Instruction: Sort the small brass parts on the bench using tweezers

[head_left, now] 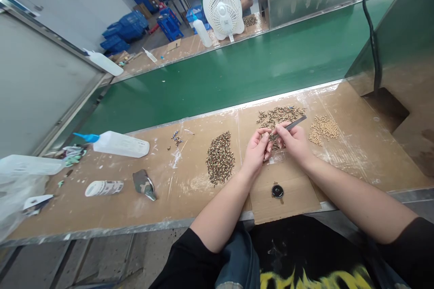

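Clenched, the grip of the right hand (295,142) held a slim dark tool (299,121), apparently tweezers. Its long axis ran aslant: one end stuck out past the right knuckles, up and away from the body, while the other pointed down and leftward to the left fingertips. So the left hand (255,151) was nearer the working tip — its thumb and fingers drawn together, seemingly on a small piece too hidden to make out. Both hands met above the bench (366,153), just in front of scattered brass-coloured pieces (283,112); a denser heap (220,159) lay left of them, pale beads (323,128) to the right.
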### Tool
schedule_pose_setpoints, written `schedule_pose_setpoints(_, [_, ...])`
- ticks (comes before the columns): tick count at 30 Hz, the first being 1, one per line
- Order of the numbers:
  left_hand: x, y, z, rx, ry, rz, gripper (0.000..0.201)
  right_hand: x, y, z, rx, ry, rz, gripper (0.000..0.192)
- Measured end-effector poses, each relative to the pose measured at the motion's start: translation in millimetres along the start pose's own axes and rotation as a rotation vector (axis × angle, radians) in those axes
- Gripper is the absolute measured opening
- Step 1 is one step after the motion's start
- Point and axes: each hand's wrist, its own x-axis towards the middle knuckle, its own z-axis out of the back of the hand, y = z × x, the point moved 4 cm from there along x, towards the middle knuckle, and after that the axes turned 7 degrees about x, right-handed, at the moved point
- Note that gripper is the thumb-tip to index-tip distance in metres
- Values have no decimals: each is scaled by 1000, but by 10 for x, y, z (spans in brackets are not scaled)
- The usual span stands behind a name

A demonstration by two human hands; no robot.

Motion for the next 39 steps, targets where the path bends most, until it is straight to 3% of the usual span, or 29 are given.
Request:
schedule_pose_setpoints(31, [4,26,13,5,-28,42,47,49,-165,2,88,-26,-101,55])
schedule_pose_setpoints(39, [-2,29,-19,56,43,-12,44,47,-131,-6,108,22,-102,54])
